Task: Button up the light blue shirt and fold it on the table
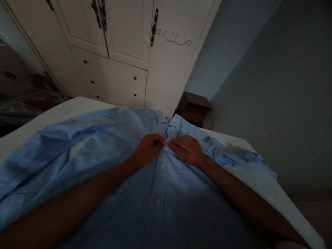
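Note:
A light blue button-up shirt [109, 162] lies face up on a white surface [64, 110], collar pointing away from me, sleeves spread to both sides. My left hand [149, 148] and my right hand [188, 149] meet at the shirt's front placket just below the collar [172, 121]. Both hands are closed, fingertips pinching the fabric at a button near the top. Two white buttons [158, 201] show lower down the placket, done up.
A cream wardrobe [124, 45] with dark handles and drawers stands beyond the surface. A brown wooden nightstand [194, 107] sits at its right, against a grey-blue wall [272, 86]. Dark clutter lies at the far left.

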A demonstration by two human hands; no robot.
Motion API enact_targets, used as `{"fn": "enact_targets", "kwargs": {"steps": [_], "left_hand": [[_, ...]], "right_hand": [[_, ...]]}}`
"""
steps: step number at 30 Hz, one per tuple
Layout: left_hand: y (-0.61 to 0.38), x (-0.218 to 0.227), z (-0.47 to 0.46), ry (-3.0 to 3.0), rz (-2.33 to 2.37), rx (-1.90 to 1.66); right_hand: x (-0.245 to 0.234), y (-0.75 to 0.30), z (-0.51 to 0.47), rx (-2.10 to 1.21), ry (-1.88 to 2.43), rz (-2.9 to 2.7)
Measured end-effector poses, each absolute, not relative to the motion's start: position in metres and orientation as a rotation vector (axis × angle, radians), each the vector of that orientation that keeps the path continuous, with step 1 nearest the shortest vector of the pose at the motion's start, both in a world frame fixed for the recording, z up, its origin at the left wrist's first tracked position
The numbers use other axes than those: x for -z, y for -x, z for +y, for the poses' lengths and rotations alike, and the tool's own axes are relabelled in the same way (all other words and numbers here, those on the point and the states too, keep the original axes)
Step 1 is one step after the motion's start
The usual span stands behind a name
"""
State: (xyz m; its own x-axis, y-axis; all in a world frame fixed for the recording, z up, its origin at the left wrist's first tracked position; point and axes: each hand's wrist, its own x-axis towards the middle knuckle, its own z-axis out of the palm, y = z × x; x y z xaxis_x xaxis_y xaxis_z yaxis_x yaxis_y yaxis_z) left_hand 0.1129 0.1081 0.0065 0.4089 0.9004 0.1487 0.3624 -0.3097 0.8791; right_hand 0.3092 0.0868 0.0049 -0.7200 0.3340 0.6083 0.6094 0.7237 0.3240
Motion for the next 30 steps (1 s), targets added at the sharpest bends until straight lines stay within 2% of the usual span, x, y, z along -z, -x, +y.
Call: {"fn": "enact_targets", "kwargs": {"steps": [6,20,30], "left_hand": [[-0.114,-0.006,0.108,-1.813,1.069,-0.841],[-0.115,-0.003,0.11,-1.69,1.056,-0.851],[-0.116,-0.004,0.109,-1.702,1.064,-0.871]], "right_hand": [[0.001,-0.316,0.091,0.85,0.544,-2.416],[-0.003,-0.319,0.091,0.829,0.444,-2.395],[-0.007,-0.317,0.091,0.962,0.339,-2.375]]}}
